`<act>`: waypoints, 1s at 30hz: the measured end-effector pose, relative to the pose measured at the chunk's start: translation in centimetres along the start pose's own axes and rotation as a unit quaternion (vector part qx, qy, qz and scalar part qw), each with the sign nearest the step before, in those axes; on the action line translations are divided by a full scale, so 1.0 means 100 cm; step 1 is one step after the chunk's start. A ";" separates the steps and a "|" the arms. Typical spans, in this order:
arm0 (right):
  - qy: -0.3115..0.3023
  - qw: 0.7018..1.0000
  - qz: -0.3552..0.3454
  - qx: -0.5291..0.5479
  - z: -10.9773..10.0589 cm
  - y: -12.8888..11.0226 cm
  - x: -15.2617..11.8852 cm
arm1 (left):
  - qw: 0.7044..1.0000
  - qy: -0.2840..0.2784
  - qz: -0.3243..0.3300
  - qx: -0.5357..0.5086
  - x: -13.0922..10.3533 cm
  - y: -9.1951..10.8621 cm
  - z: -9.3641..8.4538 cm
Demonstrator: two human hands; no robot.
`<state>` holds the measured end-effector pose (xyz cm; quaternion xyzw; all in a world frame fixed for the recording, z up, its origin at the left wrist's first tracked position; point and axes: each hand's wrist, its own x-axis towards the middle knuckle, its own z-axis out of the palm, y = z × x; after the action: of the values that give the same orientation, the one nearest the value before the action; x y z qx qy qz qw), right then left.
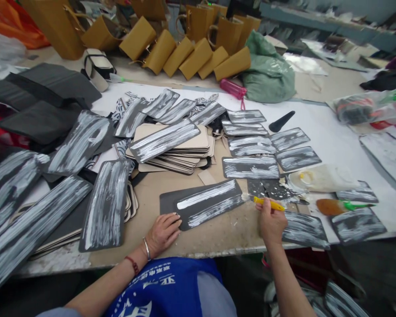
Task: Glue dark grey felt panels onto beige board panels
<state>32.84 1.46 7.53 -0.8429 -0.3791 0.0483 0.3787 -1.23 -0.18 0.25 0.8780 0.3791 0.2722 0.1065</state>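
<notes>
1. Spreading across the view: one worktable [234,240], topped partly with brown board, partly with white sheet.
2. Tan bags [161,52], a row along the far side, several leaning.
3. Green plastic bag [267,75], crumpled, at the right of the front tan bags.
4. Streaked panels [105,202], dark with white brush marks; larger ones at left, smaller ones at right, some overlapping.
5. Stack of beige pieces [185,160], left of centre, a streaked panel lying aslant on top.
6. Dark panel [211,200], lying flat before the person between the hands, two white bands along its length; left end over another dark piece.
7. Milky container [323,178], on its side, beyond and right of the right hand.
8. Left hand [165,231], palm down, fingers extended, resting at the dark panel's near left corner, holding nothing.
9. Right hand [272,220], closed around the brush.
10. Pink cylinder [233,88], beside the green plastic bag.
11. Brush [269,204], yellow handle, pale tip at the dark panel's right end; contact unclear.
</notes>
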 end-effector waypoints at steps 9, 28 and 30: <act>-0.070 0.994 -0.082 0.002 -0.003 -0.014 -0.025 | 1.000 0.015 0.000 0.008 -0.004 -0.003 0.005; -0.230 0.943 0.093 0.221 0.006 -0.061 -0.109 | 0.999 0.000 0.010 -0.033 -0.004 -0.006 -0.002; -0.250 0.934 0.112 0.228 0.015 -0.066 -0.118 | 0.999 -0.001 0.011 -0.036 -0.006 -0.007 0.000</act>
<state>19.98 -2.84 8.47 -0.7319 -0.3434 0.3844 0.4457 -2.04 -0.13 -0.27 0.8781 0.3592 0.2858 0.1349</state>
